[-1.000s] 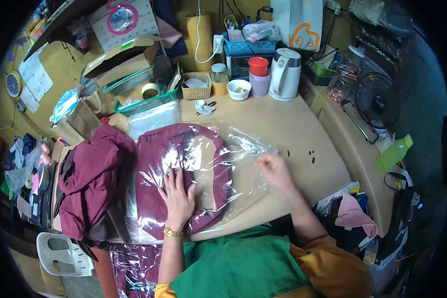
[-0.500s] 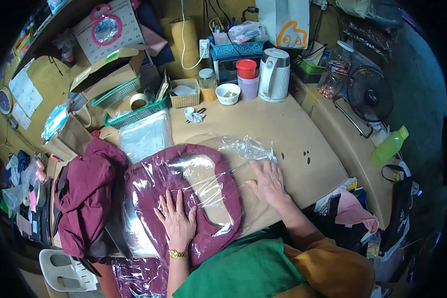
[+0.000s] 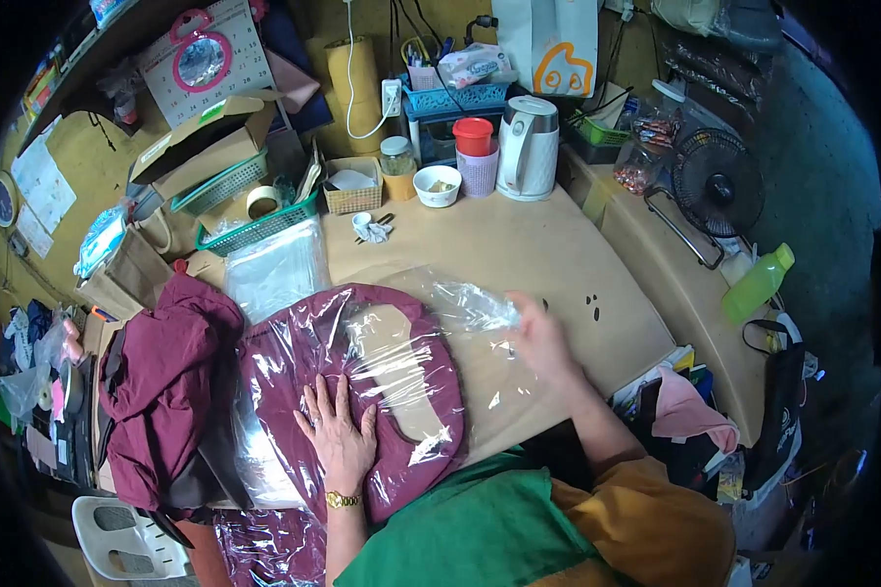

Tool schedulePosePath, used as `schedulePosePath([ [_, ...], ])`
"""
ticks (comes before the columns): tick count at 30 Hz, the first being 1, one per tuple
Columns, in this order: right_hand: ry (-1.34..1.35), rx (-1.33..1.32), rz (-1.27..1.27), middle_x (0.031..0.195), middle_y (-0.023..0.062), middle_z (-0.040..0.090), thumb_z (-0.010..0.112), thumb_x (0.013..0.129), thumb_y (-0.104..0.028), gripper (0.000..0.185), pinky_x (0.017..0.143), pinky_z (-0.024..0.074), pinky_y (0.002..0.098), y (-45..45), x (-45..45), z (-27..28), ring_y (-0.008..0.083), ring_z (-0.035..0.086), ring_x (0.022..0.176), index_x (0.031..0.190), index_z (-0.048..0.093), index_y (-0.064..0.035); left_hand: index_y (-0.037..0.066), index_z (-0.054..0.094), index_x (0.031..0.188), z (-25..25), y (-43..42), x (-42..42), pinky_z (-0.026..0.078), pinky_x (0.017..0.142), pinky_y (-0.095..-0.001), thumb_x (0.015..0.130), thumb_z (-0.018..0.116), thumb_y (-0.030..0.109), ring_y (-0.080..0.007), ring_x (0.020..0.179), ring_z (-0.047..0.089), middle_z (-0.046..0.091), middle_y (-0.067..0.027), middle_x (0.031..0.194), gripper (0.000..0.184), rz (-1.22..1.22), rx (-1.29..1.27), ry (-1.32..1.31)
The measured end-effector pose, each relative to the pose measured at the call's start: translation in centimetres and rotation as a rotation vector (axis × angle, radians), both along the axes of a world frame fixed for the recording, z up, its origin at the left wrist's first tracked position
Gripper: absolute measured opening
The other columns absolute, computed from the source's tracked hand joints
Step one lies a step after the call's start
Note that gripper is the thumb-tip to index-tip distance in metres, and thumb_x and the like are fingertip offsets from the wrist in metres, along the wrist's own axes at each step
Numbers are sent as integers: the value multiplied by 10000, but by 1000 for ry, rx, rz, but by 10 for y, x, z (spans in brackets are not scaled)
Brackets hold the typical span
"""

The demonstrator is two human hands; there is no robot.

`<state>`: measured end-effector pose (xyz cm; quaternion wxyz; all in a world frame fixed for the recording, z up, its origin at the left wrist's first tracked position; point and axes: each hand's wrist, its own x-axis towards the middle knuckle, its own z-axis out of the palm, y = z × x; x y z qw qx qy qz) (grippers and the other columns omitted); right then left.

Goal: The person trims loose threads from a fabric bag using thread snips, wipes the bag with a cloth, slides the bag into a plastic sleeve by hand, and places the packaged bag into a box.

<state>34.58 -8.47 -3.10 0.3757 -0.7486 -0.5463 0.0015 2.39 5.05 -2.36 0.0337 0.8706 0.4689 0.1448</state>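
Note:
A maroon, curved fabric item (image 3: 431, 372) lies inside a clear plastic bag (image 3: 494, 391) on the table in front of me. My left hand (image 3: 343, 440) rests flat on the bag over the fabric, fingers spread. At the bag's right end, my right hand (image 3: 545, 342) is blurred by motion, with its fingers closed on the bunched plastic edge. The loose plastic between that hand and the fabric is lifted and crinkled.
A heap of maroon cloth (image 3: 171, 372) lies to the left. Behind it are a stack of clear bags (image 3: 279, 264) and a green basket (image 3: 255, 233). An electric kettle (image 3: 531, 152) and a white bowl (image 3: 438, 188) stand at the back; a fan (image 3: 719, 186) is at right.
My right hand has gone from lying flat on the plastic to gripping its edge and raising it slightly. My left hand stays on the fabric. The whole view has shifted a little.

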Motion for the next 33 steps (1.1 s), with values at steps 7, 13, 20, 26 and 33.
schedulePosePath([
  [7,365,-296,-170,929,121,701,781,800,-211,321,736,523,379,-39,33,34,258,689,827,1036,657,-32,176,367,1514,-2,0,1,87,1189,-581,938,562,472,-358,1491,179,261,-135,1600,676,-3,-5,4],
  [13,902,184,149,889,119,701,625,949,-224,248,739,542,312,-29,18,19,167,686,833,1056,606,-1,180,367,1515,0,-1,0,92,1191,-575,942,552,487,-360,1490,183,259,-135,1602,676,17,-10,6],
  [20,1427,85,401,880,39,639,542,987,-135,172,632,445,208,-48,61,19,130,576,712,1140,554,-57,178,372,1515,-1,0,-2,90,1192,-574,943,544,493,-358,1490,188,267,-135,1601,675,10,-12,4],
  [26,4,71,-743,904,86,615,716,862,-257,320,758,492,365,-47,128,80,221,599,827,1085,597,-60,138,437,1476,-1,0,-1,108,1184,-588,925,573,475,-375,1479,207,300,-163,1581,660,2,18,-46],
  [33,-601,-563,-113,1156,202,646,720,836,-343,450,882,502,458,90,15,84,335,650,1031,1158,643,-38,176,384,1506,-1,0,-2,93,1187,-578,942,560,469,-367,1484,201,286,-145,1591,659,6,10,-28],
])
